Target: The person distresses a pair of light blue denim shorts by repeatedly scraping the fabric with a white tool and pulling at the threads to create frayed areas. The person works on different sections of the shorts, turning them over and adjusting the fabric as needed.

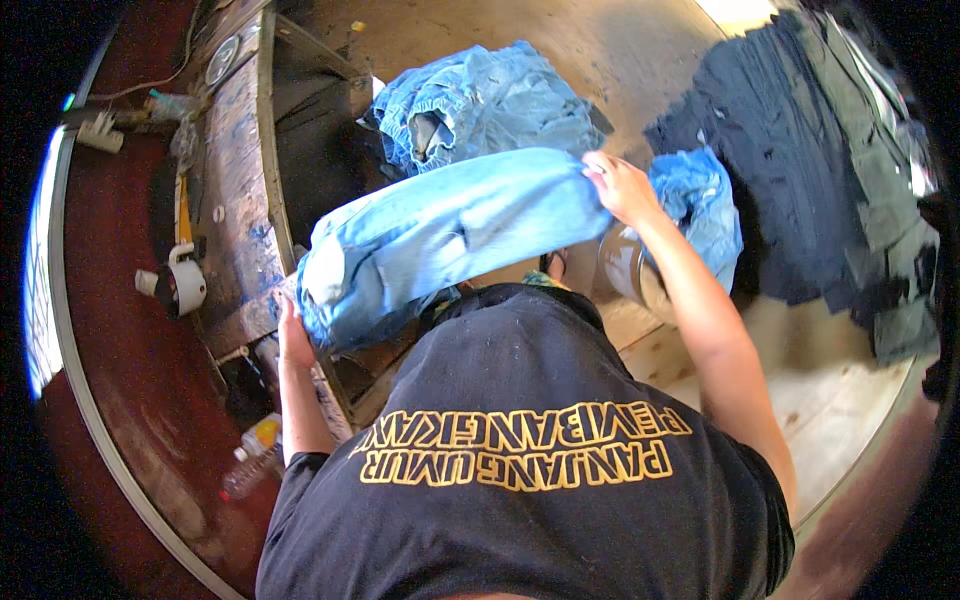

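Observation:
A light-blue denim garment (450, 225) stretches between my two hands in front of my body, folded into a long band. My left hand (294, 335) grips its lower left end, the fingers partly hidden by the cloth. At the upper right end, my right hand (622, 188) pinches a corner of it. Just beyond lies a heap of similar blue denim garments (500, 100), one with a gathered elastic opening facing me. Another crumpled blue denim piece (705, 215) sits right of my right forearm.
A worn wooden table (240, 190) runs along the left, with a white device (186, 282) beside it. Plastic bottles (255, 460) lie at the lower left. A large stack of dark cloth (780, 150) fills the right. A round metallic container (632, 262) stands near my right forearm.

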Demonstrator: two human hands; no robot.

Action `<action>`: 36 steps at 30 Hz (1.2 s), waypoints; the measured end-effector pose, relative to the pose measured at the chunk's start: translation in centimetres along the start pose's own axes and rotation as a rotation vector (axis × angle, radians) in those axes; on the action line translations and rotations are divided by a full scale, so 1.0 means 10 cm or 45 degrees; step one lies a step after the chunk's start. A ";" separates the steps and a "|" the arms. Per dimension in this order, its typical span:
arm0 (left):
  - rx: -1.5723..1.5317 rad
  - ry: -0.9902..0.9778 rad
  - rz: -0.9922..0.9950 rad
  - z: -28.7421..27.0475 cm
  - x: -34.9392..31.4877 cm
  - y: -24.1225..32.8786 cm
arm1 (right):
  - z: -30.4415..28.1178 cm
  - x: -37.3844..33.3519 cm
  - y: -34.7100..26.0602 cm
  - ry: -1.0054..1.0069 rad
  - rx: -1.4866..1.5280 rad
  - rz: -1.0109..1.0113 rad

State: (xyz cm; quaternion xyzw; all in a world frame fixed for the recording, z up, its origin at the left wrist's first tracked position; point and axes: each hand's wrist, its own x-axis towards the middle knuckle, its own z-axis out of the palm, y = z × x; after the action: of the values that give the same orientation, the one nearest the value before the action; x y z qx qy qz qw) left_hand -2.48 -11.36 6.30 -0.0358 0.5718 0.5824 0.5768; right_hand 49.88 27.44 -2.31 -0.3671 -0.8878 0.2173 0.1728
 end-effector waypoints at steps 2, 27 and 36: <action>0.118 0.066 0.204 0.34 0.09 -0.21 | -0.44 -0.10 0.60 -0.252 -0.242 0.191; 1.341 0.253 0.717 1.89 -0.24 -1.73 | -1.00 -0.22 1.70 -0.587 -0.631 -0.052; 0.372 0.408 0.772 2.86 1.11 -1.63 | -1.99 1.67 1.17 0.225 -0.636 -0.053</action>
State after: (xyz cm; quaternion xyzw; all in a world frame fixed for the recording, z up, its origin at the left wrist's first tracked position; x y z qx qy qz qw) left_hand 23.13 10.67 -1.88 0.1272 0.7165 0.6261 0.2801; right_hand 54.69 52.14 10.98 -0.3975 -0.9028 -0.0453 0.1581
